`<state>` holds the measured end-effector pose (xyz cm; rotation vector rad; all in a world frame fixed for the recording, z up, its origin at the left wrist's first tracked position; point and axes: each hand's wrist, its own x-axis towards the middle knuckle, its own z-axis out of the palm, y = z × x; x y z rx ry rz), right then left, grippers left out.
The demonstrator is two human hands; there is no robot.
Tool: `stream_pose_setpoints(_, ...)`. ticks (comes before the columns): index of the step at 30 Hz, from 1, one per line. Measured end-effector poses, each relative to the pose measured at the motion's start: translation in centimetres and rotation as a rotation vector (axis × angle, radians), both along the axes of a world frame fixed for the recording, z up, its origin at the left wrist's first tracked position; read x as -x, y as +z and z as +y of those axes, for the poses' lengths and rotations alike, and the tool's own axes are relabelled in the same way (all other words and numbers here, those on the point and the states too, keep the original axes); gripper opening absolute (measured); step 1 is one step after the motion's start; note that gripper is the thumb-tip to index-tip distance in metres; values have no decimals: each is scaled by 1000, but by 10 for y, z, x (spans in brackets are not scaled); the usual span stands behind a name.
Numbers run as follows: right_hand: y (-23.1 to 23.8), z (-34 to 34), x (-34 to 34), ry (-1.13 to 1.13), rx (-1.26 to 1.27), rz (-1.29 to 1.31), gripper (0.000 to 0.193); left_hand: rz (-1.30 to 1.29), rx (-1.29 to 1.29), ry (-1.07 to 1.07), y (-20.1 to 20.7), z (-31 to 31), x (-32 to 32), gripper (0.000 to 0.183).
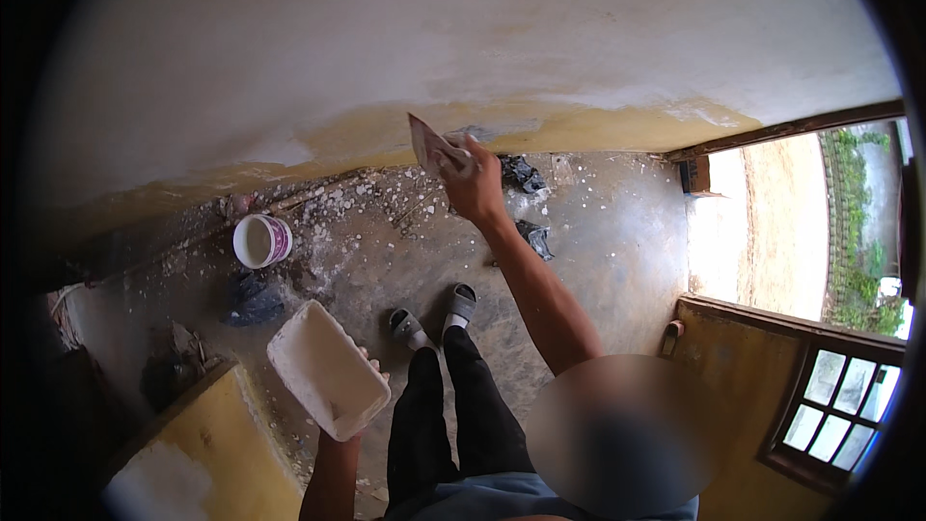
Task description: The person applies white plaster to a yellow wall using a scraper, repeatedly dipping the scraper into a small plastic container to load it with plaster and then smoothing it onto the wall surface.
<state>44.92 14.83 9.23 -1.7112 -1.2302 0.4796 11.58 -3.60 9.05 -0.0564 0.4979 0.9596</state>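
My left hand (374, 363) supports a white, plaster-smeared rectangular pan (298, 388) from below. Its fingers curl over the pan's right side, while the palm is hidden underneath. A little plaster seems to lie in the pan's lower end. Out in front, my right hand (473, 185) grips a flat putty knife (422, 141), with plaster on the fingers. The blade is tilted up close to the lower part of the wall (405, 48); I cannot tell whether it touches. White plaster covers most of that wall, above a bare yellow band (598, 125).
A white bucket (280, 239) with a purple label stands at the left, near a dark plastic bag (255, 299). Plaster flecks litter the concrete floor (617, 222). Black plastic scraps (522, 174) lie below the wall. A low yellow wall (241, 444) rises lower left; a doorway opens right.
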Motion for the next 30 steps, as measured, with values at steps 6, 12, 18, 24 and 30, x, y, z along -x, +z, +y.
stream_pose_setpoints(6, 80, -82, 47, -169, 42, 792, 23, -114, -98, -71, -29, 47, -28, 64)
stream_pose_setpoints(12, 97, -80, 89, 205, 278, 41, 34, -376, 81, -35, -65, 107, -79, 58)
stream_pose_setpoints(18, 96, -65, 73, 39, 358, -353, 26, -414, 90, -73, -72, 143, -129, 54)
stream_pose_setpoints(24, 86, -57, 52, -13, 380, -447, 24, -82, -263, -176, -70, 148, -159, 52)
stream_pose_setpoints(30, 86, -55, 55, 34, 458, -306, 28, -715, 49, -181, -45, 153, -183, 53)
